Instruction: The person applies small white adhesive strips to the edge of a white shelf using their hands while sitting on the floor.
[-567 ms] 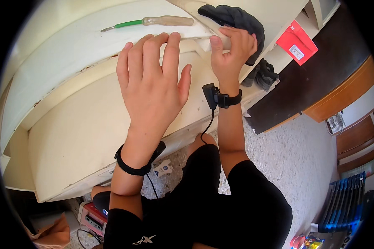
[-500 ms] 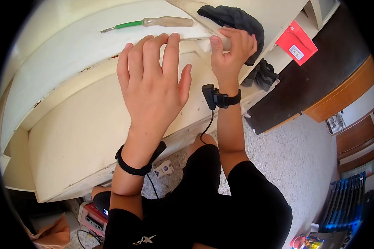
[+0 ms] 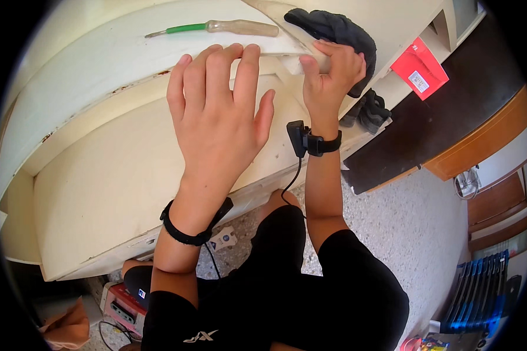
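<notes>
My left hand (image 3: pixel 219 111) lies palm down with its fingers spread, fingertips at the near edge of a white, curved-looking board (image 3: pixel 99 64) whose edge is chipped and brown in places. Its thumb stands apart and touches nothing I can see. Farther right, my right hand (image 3: pixel 334 82) curls its fingers over a cream wooden edge (image 3: pixel 316 57), the thumb on the near side. A dark grey cloth (image 3: pixel 339 29) lies just behind and beside those fingers. On the white board rests a screwdriver (image 3: pixel 240 27) with a clear handle and a green shaft. Each wrist wears a black strap with a cable.
Below the board spreads a cream compartment (image 3: pixel 111 181) with a raised rim. To the right are a red packet (image 3: pixel 418 64), dark shoes or cloth (image 3: pixel 372 111) on a shelf, and a dark tabletop (image 3: pixel 451 93). A red box (image 3: pixel 120 307) sits on the floor at lower left.
Both hands keep nearly the same pose, with the right thumb slightly lower. The whole view has shifted a little; the screwdriver and cloth stay where they lie on the surface.
</notes>
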Demonstrator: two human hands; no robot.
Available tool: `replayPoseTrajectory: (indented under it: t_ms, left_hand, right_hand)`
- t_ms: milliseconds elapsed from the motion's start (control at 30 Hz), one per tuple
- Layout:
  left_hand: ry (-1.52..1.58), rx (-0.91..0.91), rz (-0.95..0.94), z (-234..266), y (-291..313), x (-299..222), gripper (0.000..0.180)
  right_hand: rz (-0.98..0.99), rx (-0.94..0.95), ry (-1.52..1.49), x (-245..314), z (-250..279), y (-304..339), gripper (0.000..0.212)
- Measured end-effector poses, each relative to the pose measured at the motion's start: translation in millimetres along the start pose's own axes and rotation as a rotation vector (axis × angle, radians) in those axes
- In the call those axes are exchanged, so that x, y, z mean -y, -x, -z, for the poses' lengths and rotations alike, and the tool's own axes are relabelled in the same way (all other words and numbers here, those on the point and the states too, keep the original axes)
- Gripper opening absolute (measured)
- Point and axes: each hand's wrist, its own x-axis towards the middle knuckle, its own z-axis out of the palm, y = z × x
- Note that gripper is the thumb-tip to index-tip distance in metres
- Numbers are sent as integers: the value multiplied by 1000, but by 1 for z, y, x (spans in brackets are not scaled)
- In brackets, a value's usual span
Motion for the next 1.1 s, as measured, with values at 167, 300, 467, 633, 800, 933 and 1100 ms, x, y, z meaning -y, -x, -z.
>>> replayPoseTrajectory:
  t_ms: [167,300,467,633,800,933,1100]
  left_hand:
    - [-27,-53,3,0,-4,-3,52]
    - [-36,-120,13,-7,-7,-7,40]
    - [60,-154,-113,-14,-35,-9,27]
    - [86,72,-148,-37,-60,-23,29]
    - [123,225,-85,-33,-83,-31,15]
    - [109,347,-74,-24,-87,-32,11]
    - [118,321,-88,-19,-87,-34,7]
  right_hand:
    - [-69,0,19,0,-4,-5,46]
    - [-92,-30,0,5,-5,-8,41]
    - [-95,-12,-72,6,0,-11,35]
    - [-53,-7,-186,1,9,-12,43]
    - [-84,-9,-157,7,14,-14,39]
    - [-107,-38,-160,10,14,-11,36]
    - [-101,-63,-173,14,15,-13,31]
